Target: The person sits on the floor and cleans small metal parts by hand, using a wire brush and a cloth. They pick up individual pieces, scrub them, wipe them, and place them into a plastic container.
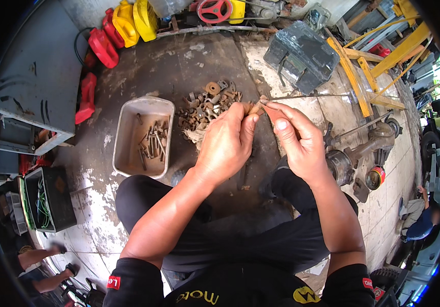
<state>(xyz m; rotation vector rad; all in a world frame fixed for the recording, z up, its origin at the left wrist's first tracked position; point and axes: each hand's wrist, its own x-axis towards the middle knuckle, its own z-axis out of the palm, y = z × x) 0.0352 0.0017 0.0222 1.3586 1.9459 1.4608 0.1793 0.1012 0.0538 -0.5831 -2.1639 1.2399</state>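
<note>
Above the floor in front of me, both hands meet over one small piece. My left hand (225,143) is closed, its fingertips pinching a small rusty metal part (263,99) whose exact kind is too small to tell. Pressed against that part is a reddish-brown piece of sandpaper (273,115), pinched between the thumb and fingers of my right hand (301,140). Behind my left hand lies a heap of rusty hardware (199,110), partly hidden by that hand. To its left stands a grey plastic tub (117,135) with several rusty bolts (153,143) inside.
A black toolbox (302,56) and a yellow frame (350,74) stand at the far right. Nearer on the right lie a greasy axle assembly (366,148) and a tin can (375,178). Jerry cans (123,23) and a grey cabinet (41,71) are left. Another person (419,220) crouches far right.
</note>
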